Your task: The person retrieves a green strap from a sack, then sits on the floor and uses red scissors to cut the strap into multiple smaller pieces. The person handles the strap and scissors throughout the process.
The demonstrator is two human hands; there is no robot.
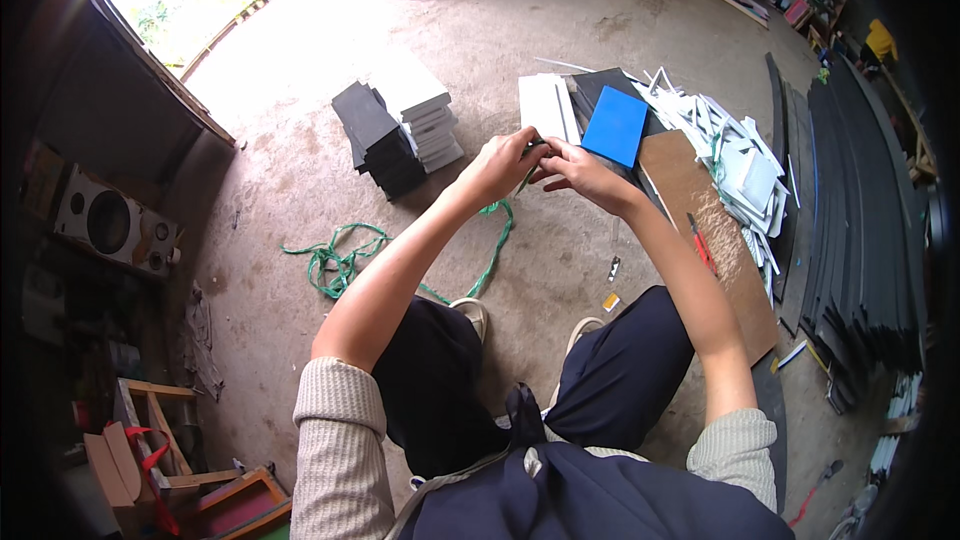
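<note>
Out in front of me, my left hand (500, 165) and my right hand (580, 176) meet fingertip to fingertip. Both pinch a green plastic cord (496, 252), most of it hidden between the fingers. From the hands the cord drops to the floor, curves by my left shoe and ends in a loose tangle on the left. Beyond my left hand stand a stack of black sheets (378, 140) and a stack of white sheets (428, 120). A blue sheet (615, 126) lies just past my right hand.
Right of me, a brown board (730, 280) carries a red tool (702, 242). White offcuts (745, 165) are heaped behind it, with long black strips (860, 210) farther right. A speaker box (110, 223) and wooden frames (165, 440) stand at left.
</note>
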